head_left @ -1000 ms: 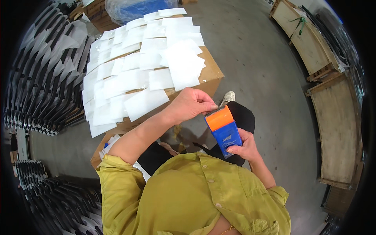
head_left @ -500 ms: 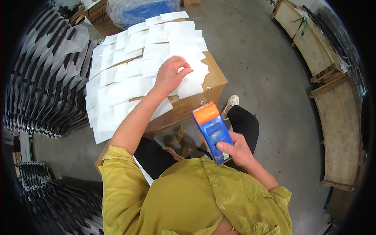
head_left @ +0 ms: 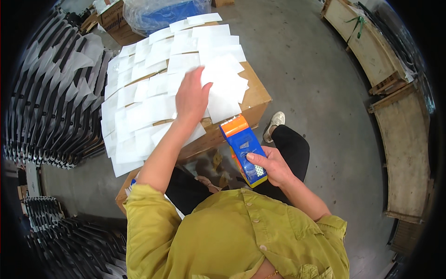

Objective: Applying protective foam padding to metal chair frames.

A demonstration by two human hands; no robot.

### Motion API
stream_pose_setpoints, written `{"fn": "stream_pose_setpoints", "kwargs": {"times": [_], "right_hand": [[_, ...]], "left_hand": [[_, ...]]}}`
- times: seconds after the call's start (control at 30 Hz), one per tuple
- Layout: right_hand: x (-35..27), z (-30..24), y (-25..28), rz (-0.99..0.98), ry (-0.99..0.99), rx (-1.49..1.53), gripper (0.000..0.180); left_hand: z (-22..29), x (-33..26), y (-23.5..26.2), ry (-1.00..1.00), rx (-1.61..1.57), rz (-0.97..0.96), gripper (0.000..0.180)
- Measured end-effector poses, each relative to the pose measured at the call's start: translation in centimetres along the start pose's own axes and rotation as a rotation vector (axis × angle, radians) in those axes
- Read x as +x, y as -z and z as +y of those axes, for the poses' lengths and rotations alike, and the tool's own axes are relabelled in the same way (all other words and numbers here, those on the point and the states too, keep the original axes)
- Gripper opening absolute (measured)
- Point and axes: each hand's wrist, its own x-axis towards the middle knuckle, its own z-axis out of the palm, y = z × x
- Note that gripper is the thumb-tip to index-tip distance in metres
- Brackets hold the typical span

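My right hand [head_left: 272,166] grips a blue handheld device with an orange top [head_left: 242,148], held upright near the front edge of a cardboard box [head_left: 253,100]. My left hand [head_left: 191,96] reaches forward with fingers spread and rests flat on the white paper sheets [head_left: 153,69] that cover the box top in overlapping rows. It holds nothing.
Rows of dark metal parts [head_left: 51,107] are stacked to the left and lower left. A plastic-wrapped blue bundle [head_left: 162,14] lies beyond the box. Wooden pallets [head_left: 404,139] lean along the right side. Grey concrete floor [head_left: 316,79] lies to the right.
My left hand left the top of the device and moved forward onto the white sheets. The device tilted a little and stayed in my right hand.
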Motion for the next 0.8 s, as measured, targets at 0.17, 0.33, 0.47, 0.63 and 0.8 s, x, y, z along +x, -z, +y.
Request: {"fn": "stream_pose_setpoints", "kwargs": {"times": [0.17, 0.33, 0.47, 0.63, 0.8], "right_hand": [[-1.1, 0.0, 0.5, -0.04, -0.027, -0.003, 0.037], [-2.9, 0.0, 0.2, -0.083, -0.016, -0.06, 0.037], [-4.3, 0.9, 0.3, -0.097, -0.103, -0.078, 0.041], [-6.0, 3.0, 1.4, -0.037, -0.034, -0.185, 0.041], [-7.6, 1.9, 0.0, -0.003, 0.083, -0.304, 0.041]], "left_hand": [[-0.9, -7.7, 4.4, 0.733, -0.572, -0.533, 0.042], [0.2, -10.6, 2.7, 1.182, -1.167, -0.747, 0.057], [1.4, -10.9, 0.0, 1.218, -1.405, -0.591, 0.047], [3.1, -10.3, 0.0, 1.1, -1.471, -0.406, 0.035], [4.7, -9.6, 1.1, 1.072, -1.515, -0.328, 0.032]]}}
